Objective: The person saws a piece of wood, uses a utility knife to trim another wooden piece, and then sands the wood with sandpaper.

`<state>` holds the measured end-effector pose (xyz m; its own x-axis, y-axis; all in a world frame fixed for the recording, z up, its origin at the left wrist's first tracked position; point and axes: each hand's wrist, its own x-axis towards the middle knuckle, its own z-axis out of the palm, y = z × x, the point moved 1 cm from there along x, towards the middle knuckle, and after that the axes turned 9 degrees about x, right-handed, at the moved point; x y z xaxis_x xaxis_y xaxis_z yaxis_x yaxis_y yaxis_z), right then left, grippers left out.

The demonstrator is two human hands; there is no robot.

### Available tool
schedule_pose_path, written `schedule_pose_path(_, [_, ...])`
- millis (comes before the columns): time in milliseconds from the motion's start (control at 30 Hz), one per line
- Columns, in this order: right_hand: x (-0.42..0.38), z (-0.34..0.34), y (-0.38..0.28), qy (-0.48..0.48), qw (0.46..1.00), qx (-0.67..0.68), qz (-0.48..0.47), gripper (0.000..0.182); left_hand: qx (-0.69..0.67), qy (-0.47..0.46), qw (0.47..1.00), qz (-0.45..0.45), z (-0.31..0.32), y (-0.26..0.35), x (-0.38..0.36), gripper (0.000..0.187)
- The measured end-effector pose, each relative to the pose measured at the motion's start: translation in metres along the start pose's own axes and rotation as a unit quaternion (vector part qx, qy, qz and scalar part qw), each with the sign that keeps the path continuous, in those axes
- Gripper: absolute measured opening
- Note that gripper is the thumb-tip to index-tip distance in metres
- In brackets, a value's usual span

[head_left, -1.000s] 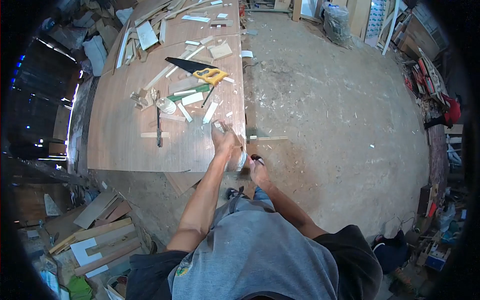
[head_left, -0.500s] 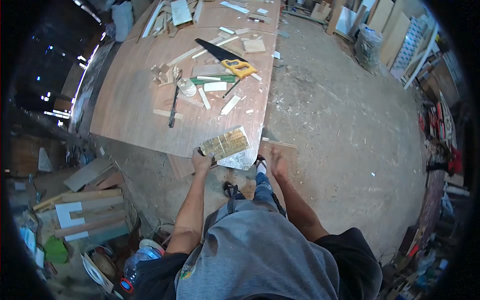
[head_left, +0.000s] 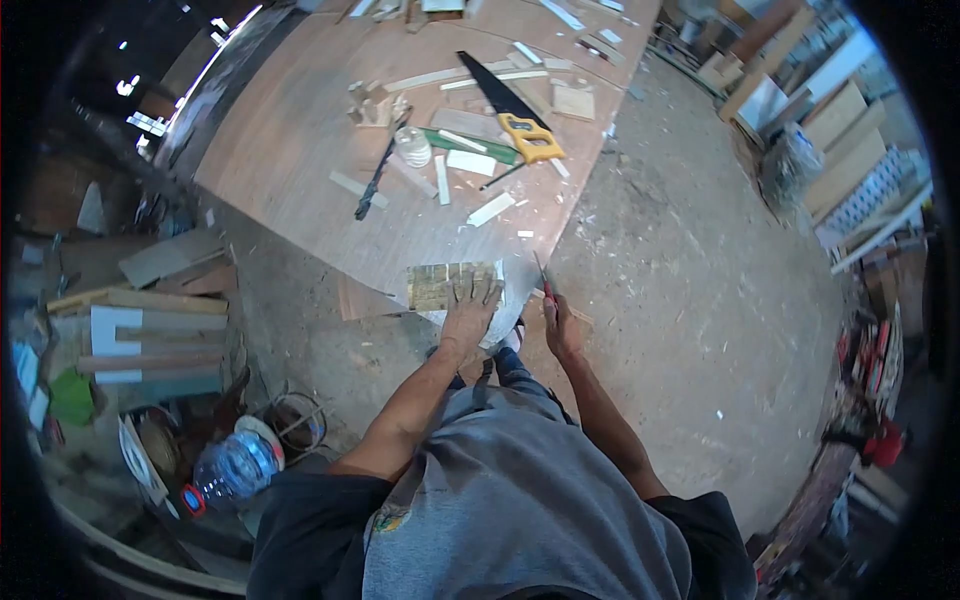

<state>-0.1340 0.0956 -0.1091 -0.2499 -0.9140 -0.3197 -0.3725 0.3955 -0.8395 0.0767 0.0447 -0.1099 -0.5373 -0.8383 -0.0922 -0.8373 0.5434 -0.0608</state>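
My left hand point(head_left: 470, 318) lies on top of a short yellowish-brown board point(head_left: 430, 287), fingers spread over its right part. The board has pale lines across it and rests at the near corner of the wooden table point(head_left: 290, 185). To the right of that corner, my right hand point(head_left: 562, 328) is closed around a slim red-handled tool point(head_left: 549, 289). Its thin dark metal end points up and away from me; the exact kind is too small to make out. A metallic-looking sheet point(head_left: 518, 283) covers the table corner beside the board.
Farther up the table lie a yellow-handled handsaw point(head_left: 530, 138), a clear jar point(head_left: 412, 147), a long dark tool point(head_left: 375, 180), a green strip point(head_left: 490, 150) and several wood offcuts. Scrap wood point(head_left: 160, 335) and a large plastic bottle point(head_left: 235, 467) are at lower left. Boards lean at upper right.
My left hand has gone from gripping the board's left end to lying on its top. The board has turned and lowered. The red-handled tool now shows in my right hand.
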Motion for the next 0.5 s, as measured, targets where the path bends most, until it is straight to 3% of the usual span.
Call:
schedule_pose_path(67, [0.015, 0.002, -0.003, -0.02, 1.0, 0.004, -0.019, 0.041, 0.008, -0.013, 1.0, 0.01, 0.0, -0.003, -0.004, 0.053])
schedule_pose_path(133, [0.039, 0.003, -0.016, 0.009, 0.986, -0.072, -0.147, 0.038, -0.04, 0.01, 0.998, 0.048, -0.002, -0.006, -0.005, 0.051])
schedule_pose_path(167, [0.05, 0.0, -0.023, -0.002, 0.981, -0.11, -0.157, 0.04, -0.064, 0.065, 0.996, 0.019, -0.005, -0.009, -0.008, 0.052])
schedule_pose_path(200, [0.06, -0.003, -0.036, -0.012, 0.981, -0.108, -0.162, 0.04, -0.061, 0.063, 0.996, 0.008, -0.014, -0.014, -0.012, 0.052])
schedule_pose_path(267, [0.079, -0.005, -0.055, -0.077, 0.963, -0.171, -0.191, 0.043, -0.2, 0.07, 0.947, -0.241, -0.039, -0.034, -0.023, 0.064])
schedule_pose_path(300, [0.092, -0.001, -0.053, -0.086, 0.946, -0.2, -0.239, 0.047, -0.187, 0.122, 0.901, -0.372, -0.008, -0.046, -0.03, 0.082])
schedule_pose_path(333, [0.106, 0.006, -0.049, -0.092, 0.945, -0.2, -0.242, 0.047, -0.186, 0.121, 0.899, -0.377, -0.01, -0.048, -0.032, 0.082])
schedule_pose_path(400, [0.122, 0.011, -0.05, -0.115, 0.909, -0.26, -0.306, 0.047, -0.218, 0.009, 0.82, -0.529, -0.009, -0.045, -0.037, 0.092])
schedule_pose_path(500, [0.119, 0.021, -0.063, -0.11, 0.896, -0.278, -0.327, 0.052, -0.246, -0.019, 0.801, -0.545, -0.012, -0.043, -0.03, 0.097])
